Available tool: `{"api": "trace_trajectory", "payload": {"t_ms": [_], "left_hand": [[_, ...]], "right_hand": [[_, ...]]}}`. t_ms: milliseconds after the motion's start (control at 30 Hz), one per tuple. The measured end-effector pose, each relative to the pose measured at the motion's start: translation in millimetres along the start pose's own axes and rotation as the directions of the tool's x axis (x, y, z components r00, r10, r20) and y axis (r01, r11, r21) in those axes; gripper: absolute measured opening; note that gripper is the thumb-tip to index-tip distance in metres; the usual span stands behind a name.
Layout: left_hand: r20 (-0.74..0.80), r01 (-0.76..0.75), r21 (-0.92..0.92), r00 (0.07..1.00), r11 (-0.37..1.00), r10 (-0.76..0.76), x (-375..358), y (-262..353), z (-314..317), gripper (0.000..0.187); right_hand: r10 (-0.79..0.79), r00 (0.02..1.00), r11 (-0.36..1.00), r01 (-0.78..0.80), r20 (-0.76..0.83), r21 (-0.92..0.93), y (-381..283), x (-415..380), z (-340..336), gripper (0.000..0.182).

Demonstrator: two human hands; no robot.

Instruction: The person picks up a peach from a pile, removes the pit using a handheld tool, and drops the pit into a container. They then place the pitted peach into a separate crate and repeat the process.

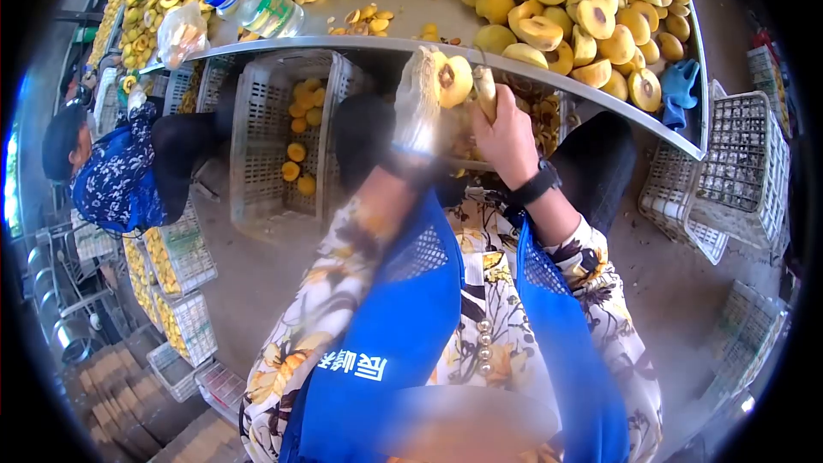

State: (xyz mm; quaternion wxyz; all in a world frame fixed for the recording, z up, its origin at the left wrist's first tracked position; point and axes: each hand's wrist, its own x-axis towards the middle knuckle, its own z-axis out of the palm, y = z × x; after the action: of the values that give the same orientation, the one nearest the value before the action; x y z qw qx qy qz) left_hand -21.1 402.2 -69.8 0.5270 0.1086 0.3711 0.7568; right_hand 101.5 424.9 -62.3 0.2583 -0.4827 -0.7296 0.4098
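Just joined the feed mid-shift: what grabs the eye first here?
The gloved left hand holds a halved yellow fruit at the metal table edge, beside the bare right hand gripping a tool. Cut fruit halves pile up on the table's right; a plastic bottle lies at left.

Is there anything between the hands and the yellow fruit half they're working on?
Nothing visible. The gloved left hand already holds the fruit half, and the right hand holds a tool right beside it, just below the table edge.
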Motion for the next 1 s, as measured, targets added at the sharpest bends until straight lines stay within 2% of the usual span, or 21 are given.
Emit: {"api": "trace_trajectory", "payload": {"t_ms": [67,100,167,200,300,400,500,600,667,767,833,933,1000], "left_hand": [[0.13,-0.094,0.004,0.987,0.996,0.093,-5,3,6,0.032],[0.428,-0.042,-0.245,0.892,0.969,0.147,0,0,2,0.032],[0.234,-0.186,0.076,0.958,0.98,0.164,-4,1,11,0.033],[0.136,-0.226,0.246,0.971,0.942,0.197,-6,0,14,0.034],[0.093,-0.273,0.225,0.962,0.935,0.258,-5,-7,14,0.031],[0.209,-0.327,0.286,0.939,0.901,0.274,-9,-8,11,0.034],[0.235,-0.385,0.506,0.922,0.772,0.307,-11,-2,16,0.033],[0.205,-0.256,0.365,0.96,0.895,0.191,-1,-8,2,0.03],[0.231,-0.148,0.34,0.971,0.929,0.07,8,-4,-7,0.028],[0.259,0.042,0.304,0.958,0.952,-0.125,14,13,-11,0.025],[0.28,0.131,0.271,0.937,0.954,-0.209,16,18,-13,0.024],[0.125,-0.113,0.364,0.99,0.925,0.072,19,-6,-15,0.019],[0.129,-0.276,0.457,0.961,0.846,0.244,9,-12,-7,0.02]], "right_hand": [[0.038,0.996,0.998,-0.034,0.081,-0.052,-1,-5,-4,0.029],[0.029,0.994,0.998,-0.022,0.109,-0.063,1,-7,-4,0.028],[0.049,0.986,0.995,-0.035,0.16,-0.092,2,-8,-3,0.028],[0.052,0.985,0.995,-0.037,0.163,-0.094,1,-8,-4,0.028],[0.063,0.983,0.996,-0.05,0.172,-0.074,-2,-11,-4,0.028],[0.082,0.983,0.997,-0.078,0.165,-0.028,-7,-13,-2,0.028],[0.106,0.981,0.994,-0.104,0.165,-0.017,-7,-18,0,0.028],[0.108,0.972,0.994,-0.107,0.211,-0.017,-7,-18,-2,0.027],[0.138,0.956,0.99,-0.135,0.26,-0.029,-5,-17,-3,0.027],[0.067,0.935,0.997,-0.075,0.348,0.008,-3,-15,-6,0.027],[0.054,0.943,0.998,-0.06,0.33,0.007,7,-14,4,0.027],[0.052,0.965,0.995,-0.073,0.258,0.073,2,-15,11,0.027],[0.073,0.969,0.982,-0.111,0.238,0.153,-5,-17,11,0.027]]}}
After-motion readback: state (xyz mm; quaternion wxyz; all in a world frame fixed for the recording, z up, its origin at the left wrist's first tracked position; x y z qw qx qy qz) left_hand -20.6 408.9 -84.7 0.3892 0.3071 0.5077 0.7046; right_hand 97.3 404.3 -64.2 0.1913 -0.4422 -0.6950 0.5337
